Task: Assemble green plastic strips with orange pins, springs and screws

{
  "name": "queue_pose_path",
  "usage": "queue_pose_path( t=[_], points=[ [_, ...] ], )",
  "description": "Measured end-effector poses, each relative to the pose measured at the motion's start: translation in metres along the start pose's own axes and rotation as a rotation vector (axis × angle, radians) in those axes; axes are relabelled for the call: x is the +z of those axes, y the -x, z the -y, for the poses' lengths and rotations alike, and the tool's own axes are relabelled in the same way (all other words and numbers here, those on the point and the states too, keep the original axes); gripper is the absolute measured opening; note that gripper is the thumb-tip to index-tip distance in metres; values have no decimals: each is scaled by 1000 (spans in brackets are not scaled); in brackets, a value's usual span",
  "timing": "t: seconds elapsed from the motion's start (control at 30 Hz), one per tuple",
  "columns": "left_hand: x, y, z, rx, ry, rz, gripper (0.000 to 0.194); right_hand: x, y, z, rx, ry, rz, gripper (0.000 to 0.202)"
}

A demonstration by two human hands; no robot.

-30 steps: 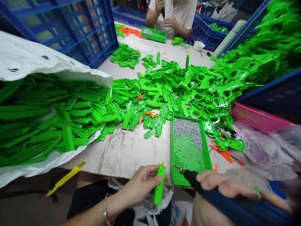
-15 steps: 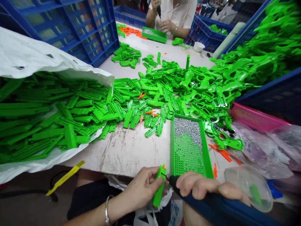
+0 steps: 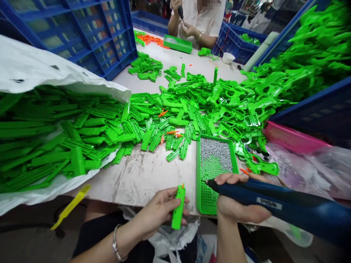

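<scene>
Left hand [image 3: 164, 209] up front, its grip clamped on a slim green piece [image 3: 178, 210], held at the near edge of the counter [image 3: 148, 179], just left of the green tray [image 3: 199, 175]. Right hand [image 3: 241, 210] wrapped around a dark-blue driver [image 3: 294, 204], tip over that tray! The piece looks light, stiff plastic (smooth, so probably a bit slippery); pinching its long sides seems the surest hold.

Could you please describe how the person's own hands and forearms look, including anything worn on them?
Both the left hand and the right hand are gloveless, with no sleeves in view. A shiny, silver-coloured bracelet circles the left wrist; none shows on the right.
</scene>
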State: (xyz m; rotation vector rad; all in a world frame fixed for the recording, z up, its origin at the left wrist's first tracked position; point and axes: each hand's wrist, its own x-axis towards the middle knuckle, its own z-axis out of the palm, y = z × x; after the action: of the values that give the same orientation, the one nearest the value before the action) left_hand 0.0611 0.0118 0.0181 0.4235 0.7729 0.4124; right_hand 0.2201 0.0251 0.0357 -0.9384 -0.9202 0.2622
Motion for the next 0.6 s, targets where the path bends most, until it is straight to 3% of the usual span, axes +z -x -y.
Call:
queue_pose_path(
  t=[0.27,0.43,0.6],
  points=[
    [0,-2,1,-3,32,-22,22,-4,6,-7,63,15,-11,51],
    [1,-2,0,-20,79,-46,21,-1,6,-9,58,15,51,50],
    [2,-2,0,26,140,-93,21,-5,2,20,-33,49,26,47]
  ],
)
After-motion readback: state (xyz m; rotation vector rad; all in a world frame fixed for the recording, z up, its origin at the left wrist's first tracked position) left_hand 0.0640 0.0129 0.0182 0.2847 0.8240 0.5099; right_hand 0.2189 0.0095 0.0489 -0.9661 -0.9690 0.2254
